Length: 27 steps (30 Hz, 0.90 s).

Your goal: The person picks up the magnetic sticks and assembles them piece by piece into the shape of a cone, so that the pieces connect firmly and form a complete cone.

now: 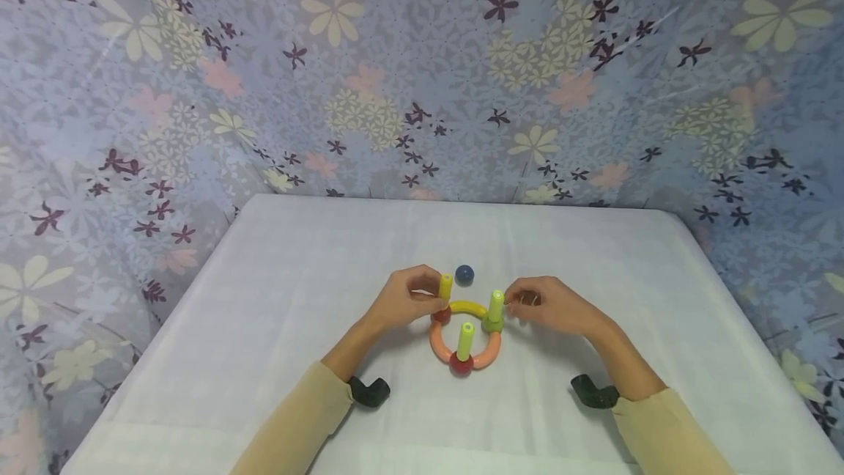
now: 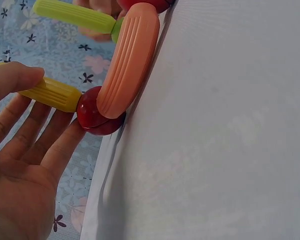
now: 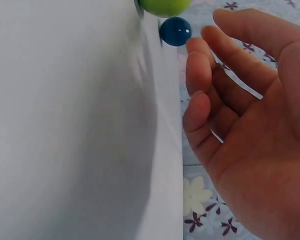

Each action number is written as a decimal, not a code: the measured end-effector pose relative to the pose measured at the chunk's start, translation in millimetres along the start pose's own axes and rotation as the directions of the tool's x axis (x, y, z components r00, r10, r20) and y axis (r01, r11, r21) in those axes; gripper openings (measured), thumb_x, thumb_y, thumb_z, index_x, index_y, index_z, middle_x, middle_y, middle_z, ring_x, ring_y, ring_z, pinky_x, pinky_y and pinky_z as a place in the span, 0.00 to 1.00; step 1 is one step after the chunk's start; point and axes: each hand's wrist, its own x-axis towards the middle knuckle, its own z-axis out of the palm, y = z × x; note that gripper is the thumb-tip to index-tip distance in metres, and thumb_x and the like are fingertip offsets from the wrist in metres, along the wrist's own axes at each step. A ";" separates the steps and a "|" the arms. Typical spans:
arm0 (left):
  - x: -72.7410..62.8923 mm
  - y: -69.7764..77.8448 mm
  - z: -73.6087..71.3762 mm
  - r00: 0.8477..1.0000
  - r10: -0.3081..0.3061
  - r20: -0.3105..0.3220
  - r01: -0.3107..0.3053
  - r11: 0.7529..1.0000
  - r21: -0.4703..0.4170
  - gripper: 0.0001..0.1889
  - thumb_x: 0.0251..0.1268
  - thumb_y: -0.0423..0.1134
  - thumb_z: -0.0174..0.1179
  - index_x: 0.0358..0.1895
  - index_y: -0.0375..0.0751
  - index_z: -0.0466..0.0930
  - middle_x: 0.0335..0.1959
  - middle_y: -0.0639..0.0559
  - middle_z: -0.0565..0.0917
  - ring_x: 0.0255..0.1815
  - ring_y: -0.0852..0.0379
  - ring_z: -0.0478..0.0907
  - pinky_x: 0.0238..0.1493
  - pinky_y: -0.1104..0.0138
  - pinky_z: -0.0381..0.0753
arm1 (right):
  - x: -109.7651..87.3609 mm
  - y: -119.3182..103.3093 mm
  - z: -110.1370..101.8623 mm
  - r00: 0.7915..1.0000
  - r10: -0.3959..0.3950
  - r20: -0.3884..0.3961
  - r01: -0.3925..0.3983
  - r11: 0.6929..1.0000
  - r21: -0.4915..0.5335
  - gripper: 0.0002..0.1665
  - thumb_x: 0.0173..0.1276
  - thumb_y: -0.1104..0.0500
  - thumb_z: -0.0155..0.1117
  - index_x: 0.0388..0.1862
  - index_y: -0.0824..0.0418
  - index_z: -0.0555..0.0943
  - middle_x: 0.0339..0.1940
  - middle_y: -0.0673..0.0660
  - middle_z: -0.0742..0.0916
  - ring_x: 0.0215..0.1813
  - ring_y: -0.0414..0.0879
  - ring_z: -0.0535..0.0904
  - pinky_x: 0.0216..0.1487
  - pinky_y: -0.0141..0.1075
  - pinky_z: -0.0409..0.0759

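On the white-covered table lies a ring of toy pieces: a yellow curved rod [image 1: 469,307], salmon curved rods [image 1: 438,344], two red balls [image 1: 462,365] and a green ball [image 1: 492,324]. Straight sticks stand up from the balls. My left hand [image 1: 407,300] pinches the yellow stick [image 2: 57,94] above the far-left red ball [image 2: 94,111], thumb on one side and fingers behind. Beside the lime stick [image 1: 497,305] on the green ball, my right hand [image 1: 552,304] has loosely curled fingers with nothing between them. Another lime stick [image 1: 465,341] rises from the near red ball.
A dark blue ball [image 1: 464,274] sits on the table [image 1: 316,262] just beyond the ring. Dark wrist-worn pieces [image 1: 371,392] show at both sleeves. Flowered cloth [image 1: 422,79] hangs behind and beside the table.
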 end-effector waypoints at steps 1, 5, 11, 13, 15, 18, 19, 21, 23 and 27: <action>0.0 -0.5 0.2 1.000 0.000 0.000 0.000 1.000 -0.001 0.14 0.57 0.26 0.65 0.47 0.35 0.79 0.42 0.42 0.82 0.45 0.44 0.82 0.45 0.65 0.81 | 5.1 0.1 -0.2 1.000 0.002 -0.009 -0.002 1.000 -0.003 0.08 0.68 0.55 0.64 0.44 0.53 0.82 0.33 0.50 0.84 0.33 0.47 0.78 0.31 0.38 0.79; 0.3 -1.3 0.1 1.000 -0.004 -0.001 0.004 1.000 -0.001 0.14 0.57 0.27 0.65 0.47 0.35 0.79 0.42 0.42 0.82 0.45 0.44 0.82 0.45 0.65 0.81 | 26.0 -3.4 -1.6 0.999 0.019 -0.035 -0.020 0.999 -0.025 0.10 0.66 0.60 0.63 0.47 0.56 0.83 0.35 0.49 0.83 0.35 0.47 0.77 0.32 0.40 0.78; -0.6 -1.0 -1.3 1.000 -0.005 -0.013 0.004 1.000 -0.005 0.14 0.57 0.26 0.65 0.47 0.36 0.79 0.42 0.42 0.82 0.46 0.44 0.81 0.45 0.64 0.81 | 51.4 -11.2 -2.6 0.997 0.037 -0.067 -0.039 0.999 -0.024 0.15 0.65 0.57 0.67 0.50 0.58 0.82 0.36 0.50 0.82 0.37 0.48 0.76 0.33 0.41 0.77; -1.0 -1.0 -1.8 1.000 -0.003 -0.010 0.003 1.000 -0.004 0.14 0.57 0.27 0.65 0.47 0.35 0.79 0.43 0.42 0.82 0.46 0.44 0.81 0.45 0.64 0.81 | 56.8 -12.1 -2.3 0.996 0.051 -0.079 -0.052 0.999 -0.015 0.17 0.63 0.55 0.68 0.50 0.57 0.82 0.36 0.51 0.82 0.37 0.48 0.77 0.34 0.41 0.77; -1.2 -1.2 -2.2 1.000 -0.001 -0.009 0.001 1.000 -0.004 0.14 0.57 0.27 0.65 0.47 0.35 0.79 0.43 0.41 0.82 0.46 0.44 0.81 0.45 0.64 0.81 | 61.9 -11.5 -1.3 0.994 0.067 -0.088 -0.068 0.998 -0.005 0.19 0.63 0.53 0.69 0.51 0.56 0.81 0.37 0.51 0.82 0.38 0.48 0.77 0.34 0.41 0.77; -1.2 -1.6 -2.4 1.000 0.005 -0.007 -0.005 1.000 -0.012 0.14 0.57 0.26 0.65 0.47 0.34 0.79 0.43 0.40 0.82 0.46 0.43 0.81 0.45 0.64 0.81 | 69.1 -7.6 1.1 0.991 0.095 -0.093 -0.094 0.995 0.016 0.22 0.62 0.52 0.69 0.54 0.57 0.80 0.40 0.52 0.82 0.41 0.48 0.77 0.36 0.41 0.77; -1.2 -1.6 -2.3 1.000 0.007 -0.007 -0.007 1.000 -0.015 0.14 0.57 0.26 0.65 0.47 0.34 0.79 0.43 0.40 0.82 0.46 0.43 0.81 0.45 0.64 0.81 | 71.5 -5.9 2.3 0.990 0.108 -0.096 -0.106 0.994 0.018 0.24 0.62 0.51 0.69 0.56 0.56 0.79 0.41 0.51 0.82 0.42 0.48 0.77 0.37 0.42 0.77; -1.1 -1.5 -1.8 1.000 0.009 -0.007 -0.009 1.000 -0.018 0.14 0.57 0.26 0.65 0.47 0.34 0.79 0.42 0.40 0.82 0.46 0.43 0.81 0.45 0.64 0.81 | 75.7 -2.2 5.1 0.987 0.125 -0.103 -0.124 0.992 0.013 0.27 0.61 0.51 0.70 0.58 0.56 0.77 0.45 0.52 0.82 0.44 0.48 0.77 0.41 0.42 0.77; -0.9 -1.2 -1.3 1.000 0.006 -0.004 -0.006 1.000 -0.019 0.14 0.57 0.26 0.65 0.47 0.34 0.79 0.42 0.40 0.82 0.46 0.43 0.81 0.45 0.64 0.81 | 79.4 2.2 8.5 0.986 0.135 -0.102 -0.135 0.991 0.007 0.31 0.60 0.49 0.71 0.61 0.56 0.76 0.48 0.53 0.82 0.45 0.48 0.78 0.43 0.43 0.77; -0.3 -1.3 -0.6 1.000 -0.006 0.005 0.006 0.999 -0.033 0.14 0.57 0.27 0.65 0.47 0.34 0.78 0.42 0.40 0.82 0.46 0.43 0.81 0.45 0.63 0.81 | 83.1 7.1 14.2 0.990 0.115 -0.087 -0.117 0.993 -0.015 0.35 0.58 0.47 0.73 0.63 0.54 0.74 0.53 0.53 0.80 0.45 0.47 0.78 0.45 0.42 0.77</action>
